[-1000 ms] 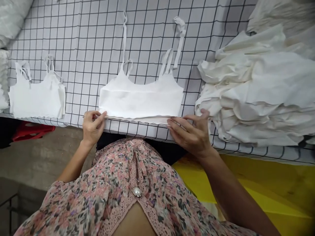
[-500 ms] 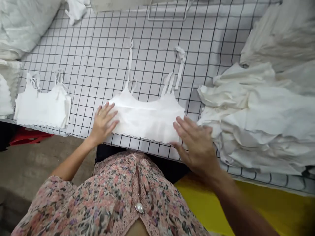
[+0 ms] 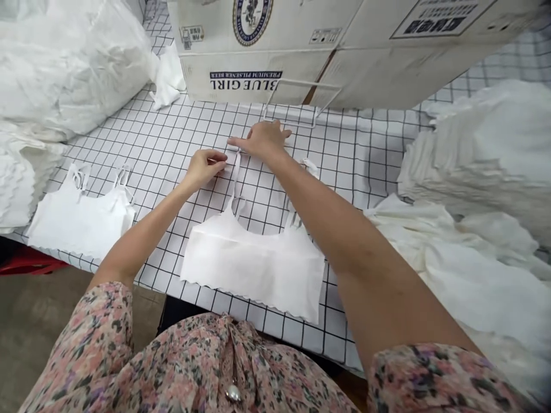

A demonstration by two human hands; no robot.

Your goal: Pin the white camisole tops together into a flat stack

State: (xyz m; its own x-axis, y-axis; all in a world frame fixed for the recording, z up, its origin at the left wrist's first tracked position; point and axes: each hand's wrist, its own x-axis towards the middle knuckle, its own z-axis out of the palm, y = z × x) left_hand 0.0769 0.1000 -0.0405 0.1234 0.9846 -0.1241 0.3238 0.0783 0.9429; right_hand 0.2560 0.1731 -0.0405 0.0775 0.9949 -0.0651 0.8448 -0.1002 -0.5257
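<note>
A white camisole-style bra top [image 3: 253,258] lies flat with its scalloped hem towards me. Its left shoulder strap [image 3: 236,172] runs away from me up the cloth. My right hand [image 3: 264,139] is at the far end of that strap, index finger stretched over it and fingertips closed on it. Just left of the strap, my left hand [image 3: 206,167] is half curled, with a small gap between thumb and fingertips and nothing visible in it. My right forearm crosses over the other strap [image 3: 309,166] and hides part of it.
Another white top [image 3: 84,215] lies at the left. Scalloped white pieces [image 3: 17,178] and a large bag [image 3: 69,63] stand beyond it. A cardboard box [image 3: 267,57] and a white wire frame [image 3: 293,121] are at the back. White garments are piled [image 3: 482,258] on the right.
Both hands have left the hem and sides of the bra top and reached forward to its left strap. The lower edge was smoothed flat. The view has tilted up, showing the box.
</note>
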